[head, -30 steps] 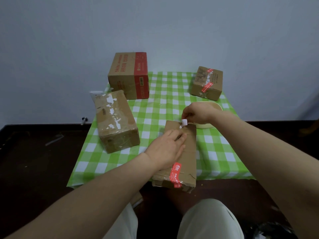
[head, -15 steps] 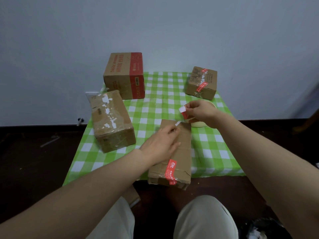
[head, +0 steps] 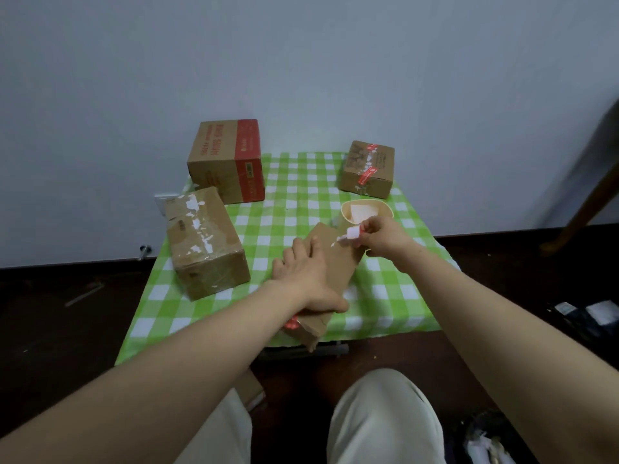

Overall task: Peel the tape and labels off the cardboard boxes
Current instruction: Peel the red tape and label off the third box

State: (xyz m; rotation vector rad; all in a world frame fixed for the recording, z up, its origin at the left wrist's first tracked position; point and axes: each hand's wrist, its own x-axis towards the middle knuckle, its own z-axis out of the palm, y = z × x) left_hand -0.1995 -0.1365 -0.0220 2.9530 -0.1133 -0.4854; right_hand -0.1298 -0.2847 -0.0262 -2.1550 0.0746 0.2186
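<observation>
**user1:** If you start nearest the camera, the left hand lies flat on the long box, grip wide, fingers straight. That box hangs over the front edge of the bench.

**user2:** yep, and the right hand has a tight grip, pinching a white-and-red tape strip at the box's far end. Tan cup sits just behind it. Taped box is off to the left, with the red-banded box and small box back by the wall.
</observation>
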